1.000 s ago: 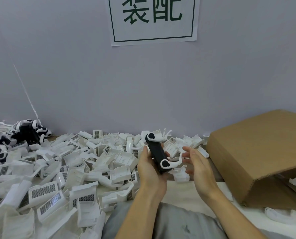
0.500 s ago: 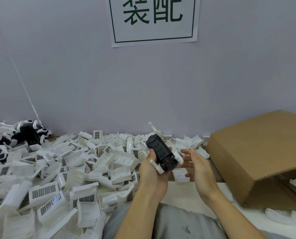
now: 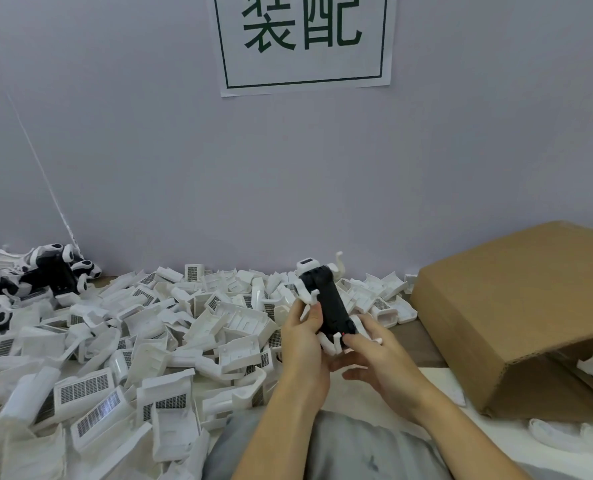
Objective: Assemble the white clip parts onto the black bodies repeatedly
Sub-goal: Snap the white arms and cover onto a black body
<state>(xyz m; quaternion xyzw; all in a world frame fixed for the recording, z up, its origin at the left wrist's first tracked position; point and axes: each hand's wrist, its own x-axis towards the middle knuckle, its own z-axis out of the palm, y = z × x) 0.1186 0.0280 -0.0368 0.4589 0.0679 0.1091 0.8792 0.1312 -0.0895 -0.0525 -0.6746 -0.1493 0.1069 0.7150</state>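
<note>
A black body (image 3: 327, 306) with white clip parts (image 3: 307, 292) at its top and bottom ends stands almost upright in front of me. My left hand (image 3: 303, 341) grips it from the left, thumb on its side. My right hand (image 3: 374, 358) holds its lower end, with the thumb pressing by a small red spot. A large heap of loose white clip parts (image 3: 149, 341) covers the table to the left.
Black-and-white assembled units (image 3: 51, 271) are piled at the far left by the wall. A tilted cardboard box (image 3: 516, 306) stands at the right, with white parts inside and below it. A paper sign (image 3: 303, 43) hangs on the wall.
The black body has been turned in my hands, from showing its ribbed face to standing more upright. My right hand has closed in on its lower end.
</note>
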